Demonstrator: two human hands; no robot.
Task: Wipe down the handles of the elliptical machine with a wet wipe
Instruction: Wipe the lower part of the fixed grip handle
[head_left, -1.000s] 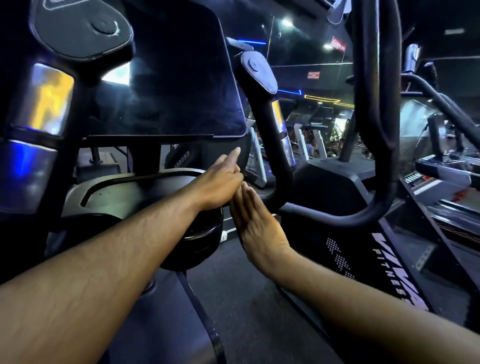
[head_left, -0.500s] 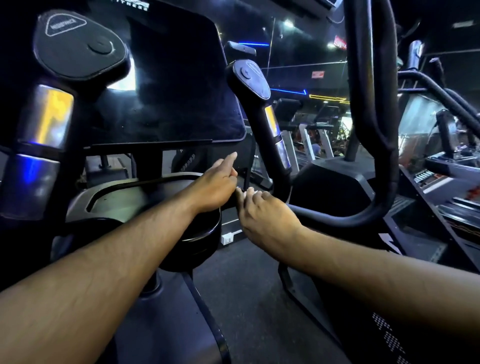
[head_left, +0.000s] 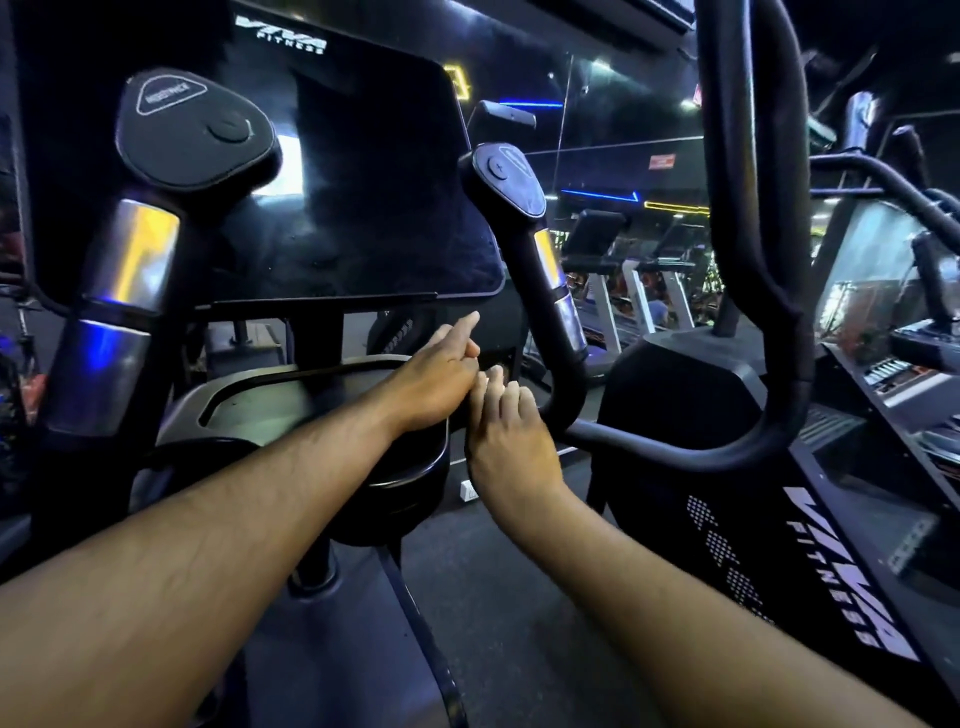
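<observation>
The elliptical's black inner handles with silver sensor bands stand at the left (head_left: 130, 254) and at centre right (head_left: 543, 291). A thick black outer handle (head_left: 748, 218) loops down on the right. My left hand (head_left: 434, 382) hovers over the right end of the grey console tray (head_left: 244, 402) with its index finger pointing forward; the other fingers are tucked under and hidden. My right hand (head_left: 511, 441) lies back up just below it, and its fingertips touch the underside of the left hand. No wet wipe shows in either hand.
A dark console screen (head_left: 363, 182) fills the space above the tray. To the right stands a black "Viva Fitness" machine housing (head_left: 779, 545), with treadmills (head_left: 639, 291) further back. Dark floor (head_left: 519, 597) lies under my forearms.
My right hand has turned from edge-on to back up and risen until its fingertips touch the left hand. The left hand has barely moved. The view has shifted slightly.
</observation>
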